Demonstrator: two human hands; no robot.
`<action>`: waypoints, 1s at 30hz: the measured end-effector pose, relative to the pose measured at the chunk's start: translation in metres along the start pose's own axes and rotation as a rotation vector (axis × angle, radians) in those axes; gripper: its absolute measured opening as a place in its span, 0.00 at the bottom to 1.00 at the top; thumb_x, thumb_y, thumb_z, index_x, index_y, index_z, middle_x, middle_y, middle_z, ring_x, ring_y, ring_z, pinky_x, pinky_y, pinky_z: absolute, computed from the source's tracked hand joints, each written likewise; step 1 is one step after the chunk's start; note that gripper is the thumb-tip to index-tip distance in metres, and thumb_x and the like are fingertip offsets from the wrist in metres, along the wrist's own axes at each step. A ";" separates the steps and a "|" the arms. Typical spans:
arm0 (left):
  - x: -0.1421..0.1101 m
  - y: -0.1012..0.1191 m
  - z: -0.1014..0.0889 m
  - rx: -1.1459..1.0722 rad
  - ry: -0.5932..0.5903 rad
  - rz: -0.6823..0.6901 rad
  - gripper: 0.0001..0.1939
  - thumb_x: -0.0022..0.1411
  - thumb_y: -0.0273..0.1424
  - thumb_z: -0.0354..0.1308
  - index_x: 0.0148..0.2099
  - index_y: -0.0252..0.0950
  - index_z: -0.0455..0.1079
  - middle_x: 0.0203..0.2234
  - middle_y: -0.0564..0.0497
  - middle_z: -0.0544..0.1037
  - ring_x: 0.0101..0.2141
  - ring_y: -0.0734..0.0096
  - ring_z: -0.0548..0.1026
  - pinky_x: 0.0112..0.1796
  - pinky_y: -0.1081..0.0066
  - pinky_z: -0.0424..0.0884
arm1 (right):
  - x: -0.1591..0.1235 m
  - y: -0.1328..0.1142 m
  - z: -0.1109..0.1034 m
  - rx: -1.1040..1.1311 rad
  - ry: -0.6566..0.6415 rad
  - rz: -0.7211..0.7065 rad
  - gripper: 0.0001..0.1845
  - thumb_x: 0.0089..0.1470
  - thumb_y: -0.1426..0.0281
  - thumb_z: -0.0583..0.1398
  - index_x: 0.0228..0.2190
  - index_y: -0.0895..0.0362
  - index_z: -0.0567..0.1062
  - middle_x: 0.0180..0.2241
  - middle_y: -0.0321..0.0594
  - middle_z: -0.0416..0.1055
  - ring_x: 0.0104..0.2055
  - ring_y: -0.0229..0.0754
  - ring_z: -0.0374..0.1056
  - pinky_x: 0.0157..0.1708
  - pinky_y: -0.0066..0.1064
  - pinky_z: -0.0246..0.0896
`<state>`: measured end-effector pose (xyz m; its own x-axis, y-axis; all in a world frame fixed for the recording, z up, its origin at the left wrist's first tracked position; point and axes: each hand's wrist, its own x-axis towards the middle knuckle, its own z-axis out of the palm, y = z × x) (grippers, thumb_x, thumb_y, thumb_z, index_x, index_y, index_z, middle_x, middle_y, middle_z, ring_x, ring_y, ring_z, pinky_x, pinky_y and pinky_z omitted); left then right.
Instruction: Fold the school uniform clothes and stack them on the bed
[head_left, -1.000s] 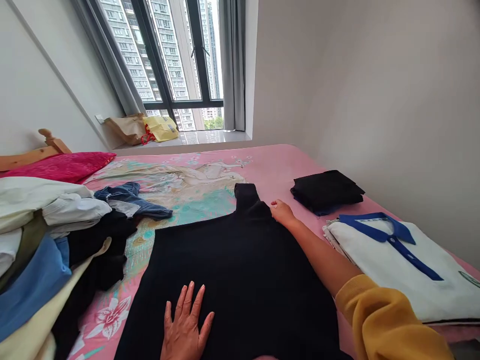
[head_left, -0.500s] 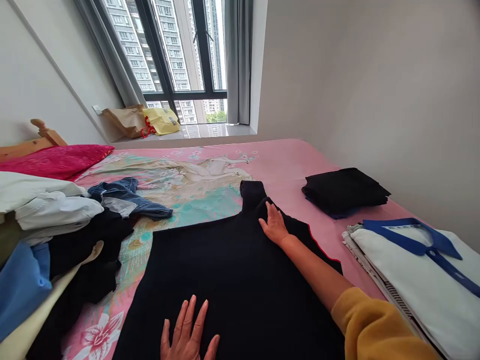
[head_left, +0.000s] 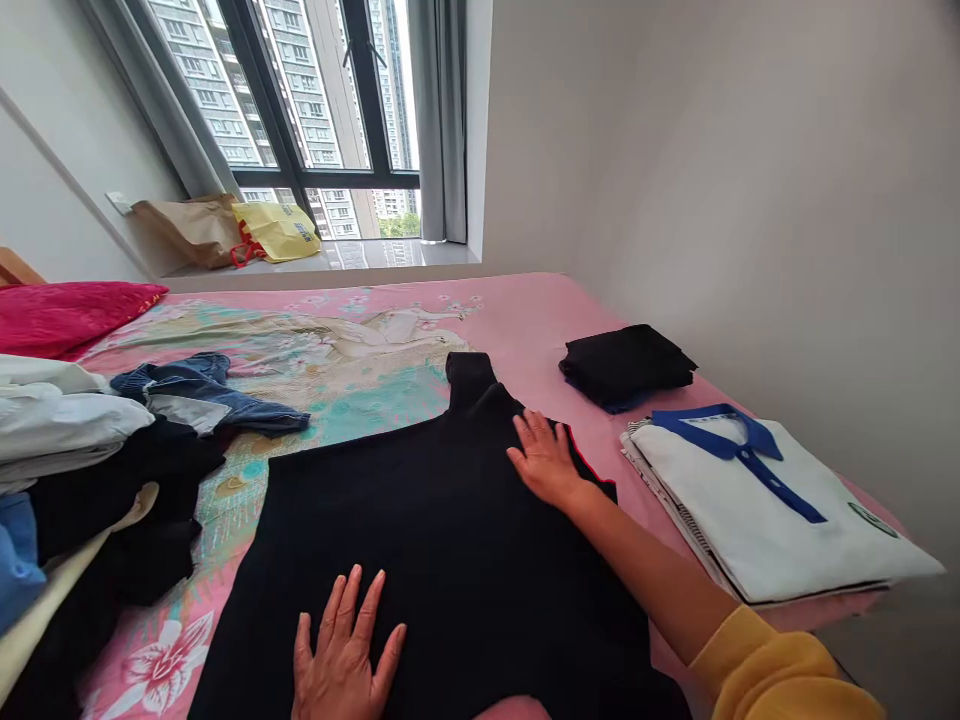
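A black high-necked top [head_left: 405, 520] lies spread over the bed, its collar pointing toward the window and a red line along its right edge. My left hand [head_left: 341, 650] rests flat on its lower left part, fingers spread. Farther up, near the right shoulder below the collar, my right hand [head_left: 546, 462] lies palm down on the cloth, fingers extended. Neither hand grips anything. The lower hem runs out of view at the bottom of the picture.
A folded black stack [head_left: 626, 365] and folded polo shirt [head_left: 742, 500] on other clothes lie at the right. Heaped clothes [head_left: 112, 500] and blue jeans [head_left: 217, 395] lie left. A red pillow [head_left: 75, 315] is behind; bags [head_left: 277, 232] stand on the sill.
The view has turned to the right, so more of the polo shirt shows. My right hand has slid slightly down from the collar toward the shoulder edge. My left hand stays flat on the top.
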<state>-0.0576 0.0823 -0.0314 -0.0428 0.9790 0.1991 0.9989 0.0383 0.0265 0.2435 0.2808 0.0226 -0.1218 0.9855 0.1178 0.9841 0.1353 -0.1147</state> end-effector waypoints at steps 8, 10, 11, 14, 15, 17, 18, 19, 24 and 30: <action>-0.001 0.002 -0.003 0.006 0.016 0.012 0.29 0.61 0.43 0.42 0.62 0.40 0.56 0.63 0.48 0.51 0.63 0.62 0.47 0.59 0.50 0.35 | -0.094 0.055 0.035 0.022 -0.102 0.180 0.34 0.59 0.55 0.43 0.62 0.61 0.49 0.64 0.46 0.40 0.65 0.49 0.34 0.61 0.51 0.26; -0.002 0.003 -0.004 0.019 0.012 -0.001 0.29 0.61 0.43 0.43 0.62 0.41 0.56 0.63 0.48 0.52 0.63 0.61 0.46 0.59 0.49 0.35 | -0.103 0.087 0.024 -0.035 -0.124 0.368 0.34 0.60 0.58 0.44 0.60 0.67 0.51 0.63 0.52 0.42 0.65 0.51 0.37 0.60 0.51 0.32; -0.002 0.004 -0.004 0.024 0.011 -0.005 0.28 0.61 0.43 0.43 0.62 0.41 0.56 0.63 0.48 0.52 0.63 0.61 0.47 0.59 0.49 0.35 | -0.106 0.092 0.015 -0.050 -0.112 0.420 0.34 0.59 0.59 0.44 0.60 0.68 0.52 0.63 0.55 0.43 0.65 0.52 0.37 0.60 0.50 0.34; -0.003 0.005 -0.007 0.031 0.010 -0.002 0.28 0.61 0.44 0.44 0.62 0.41 0.56 0.63 0.48 0.53 0.63 0.62 0.47 0.59 0.49 0.35 | -0.113 0.064 -0.013 -0.020 0.038 0.331 0.33 0.60 0.61 0.44 0.61 0.66 0.50 0.63 0.52 0.41 0.65 0.51 0.35 0.60 0.48 0.36; -0.004 0.006 -0.009 0.031 0.010 -0.001 0.28 0.62 0.43 0.44 0.62 0.41 0.56 0.63 0.47 0.53 0.62 0.62 0.47 0.59 0.50 0.35 | -0.116 0.045 -0.019 0.015 0.083 0.217 0.32 0.60 0.61 0.43 0.61 0.62 0.49 0.64 0.48 0.40 0.66 0.49 0.33 0.60 0.47 0.35; -0.004 0.006 -0.011 0.029 0.007 -0.002 0.28 0.62 0.43 0.43 0.62 0.41 0.56 0.63 0.47 0.53 0.62 0.62 0.48 0.59 0.50 0.36 | -0.125 0.009 -0.023 0.102 0.055 -0.082 0.30 0.60 0.59 0.44 0.61 0.53 0.50 0.64 0.39 0.39 0.66 0.46 0.32 0.61 0.47 0.30; -0.005 0.006 -0.012 0.026 0.008 -0.002 0.28 0.62 0.43 0.43 0.62 0.41 0.56 0.63 0.47 0.53 0.62 0.61 0.48 0.59 0.50 0.36 | -0.130 -0.003 -0.020 0.136 -0.013 -0.210 0.29 0.60 0.57 0.45 0.61 0.50 0.52 0.64 0.37 0.41 0.66 0.45 0.32 0.61 0.48 0.28; -0.005 0.006 -0.012 0.023 0.012 -0.003 0.27 0.62 0.43 0.43 0.62 0.41 0.56 0.63 0.47 0.53 0.62 0.61 0.48 0.59 0.50 0.36 | -0.137 -0.008 -0.014 0.158 -0.071 -0.265 0.29 0.59 0.56 0.45 0.60 0.49 0.53 0.64 0.36 0.42 0.66 0.45 0.34 0.61 0.48 0.28; -0.004 0.005 -0.008 -0.003 0.036 0.001 0.28 0.61 0.44 0.45 0.62 0.42 0.57 0.63 0.48 0.54 0.62 0.62 0.48 0.59 0.51 0.36 | -0.189 0.040 0.021 0.223 0.057 0.096 0.30 0.59 0.59 0.47 0.59 0.59 0.57 0.61 0.47 0.50 0.64 0.48 0.43 0.60 0.49 0.37; -0.003 0.002 -0.005 -0.016 0.055 -0.018 0.28 0.60 0.43 0.48 0.61 0.41 0.58 0.62 0.46 0.56 0.62 0.59 0.49 0.59 0.48 0.38 | -0.307 0.077 0.027 0.652 0.216 0.198 0.26 0.54 0.53 0.54 0.49 0.56 0.68 0.49 0.47 0.66 0.53 0.48 0.61 0.54 0.42 0.55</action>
<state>-0.0551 0.0781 -0.0271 -0.0619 0.9658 0.2519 0.9976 0.0520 0.0459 0.3528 -0.0088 -0.0491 0.1461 0.9647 0.2191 0.6991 0.0561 -0.7128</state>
